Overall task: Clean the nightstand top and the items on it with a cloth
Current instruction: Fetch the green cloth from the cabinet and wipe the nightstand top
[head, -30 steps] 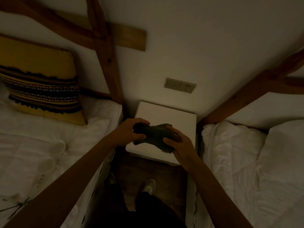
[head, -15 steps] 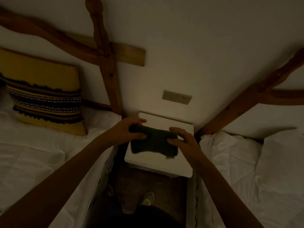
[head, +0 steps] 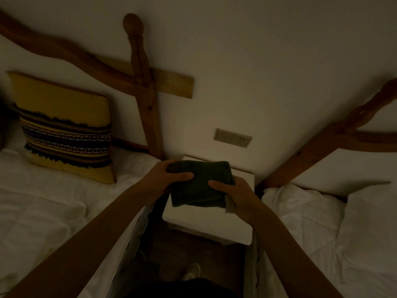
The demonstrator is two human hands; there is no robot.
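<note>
Dark green folded cloth (head: 200,184): held above the white nightstand (head: 206,224), between two beds. Its left edge is gripped by the left hand (head: 165,181), thumb on top; its right edge is pinched by the right hand (head: 235,196). Yellow patterned cushion (head: 64,130) is propped far left; wall socket plate (head: 233,137) is mounted beyond the nightstand.

The cloth (head: 200,186) is dark, probably deep green though the dim light makes the colour hard to judge. It is folded into a flat, roughly square pad and held level above the nightstand (head: 206,222). The nightstand is white, with a plain square top, standing against the wall between two beds.
</note>
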